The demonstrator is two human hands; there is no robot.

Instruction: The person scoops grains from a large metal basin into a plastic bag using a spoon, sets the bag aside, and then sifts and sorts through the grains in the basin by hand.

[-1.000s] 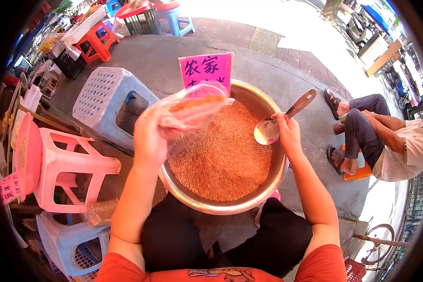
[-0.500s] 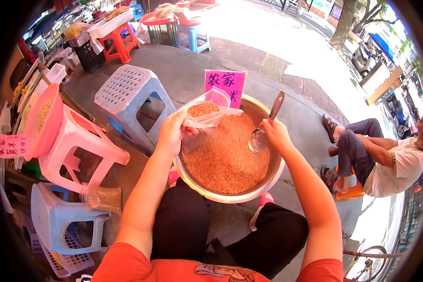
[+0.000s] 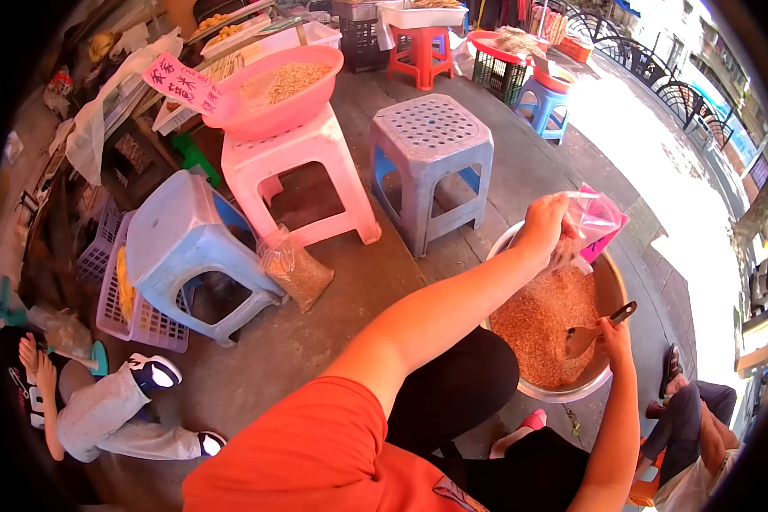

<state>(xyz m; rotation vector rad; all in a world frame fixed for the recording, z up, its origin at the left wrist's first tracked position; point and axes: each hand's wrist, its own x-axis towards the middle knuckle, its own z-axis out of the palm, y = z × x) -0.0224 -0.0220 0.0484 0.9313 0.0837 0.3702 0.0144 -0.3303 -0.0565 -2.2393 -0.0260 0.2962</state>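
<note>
One round metal basin (image 3: 559, 395) of loose reddish-brown grain (image 3: 529, 324) stands at right in the head view. Above it, the left hand (image 3: 544, 227) pinches a clear, crinkly plastic bag (image 3: 585, 220); the right hand (image 3: 614, 340) is wrapped around a dark-handled scoop (image 3: 581, 342). Handwritten Chinese characters, 米 among them, mark a pink card (image 3: 182, 83) on a pink plastic bowl (image 3: 273, 122).

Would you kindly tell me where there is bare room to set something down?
The top of the grey perforated stool is bare, as is the floor between the pink stool, the filled bag and the basin. The basin is crowded by the left hand, right hand, scoop and plastic bag; the pink stool bears a bowl.
</note>
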